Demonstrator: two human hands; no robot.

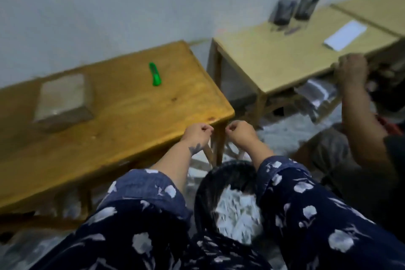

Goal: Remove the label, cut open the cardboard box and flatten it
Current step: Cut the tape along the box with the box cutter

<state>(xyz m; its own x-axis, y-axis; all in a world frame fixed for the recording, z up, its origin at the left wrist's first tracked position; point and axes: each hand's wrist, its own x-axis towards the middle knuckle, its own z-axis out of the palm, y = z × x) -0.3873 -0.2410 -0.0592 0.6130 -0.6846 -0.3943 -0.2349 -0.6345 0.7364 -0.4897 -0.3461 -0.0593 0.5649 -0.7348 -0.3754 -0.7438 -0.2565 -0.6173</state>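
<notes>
Both hands hang above one black bin, the left hand and right hand each curled with fingertips pinched; what they pinch is too blurred to tell. One cardboard box and one green cutter lie apart on the darker of two tables, and a third hand, another person's, grips the paler table.

I see my left hand and right hand curled just off the corner of the wooden table, above a dark bin of white scraps; whether they pinch anything I cannot tell; the cardboard box and a green cutter lie apart on the tabletop; another person's hand grips a paler table to the right.
</notes>
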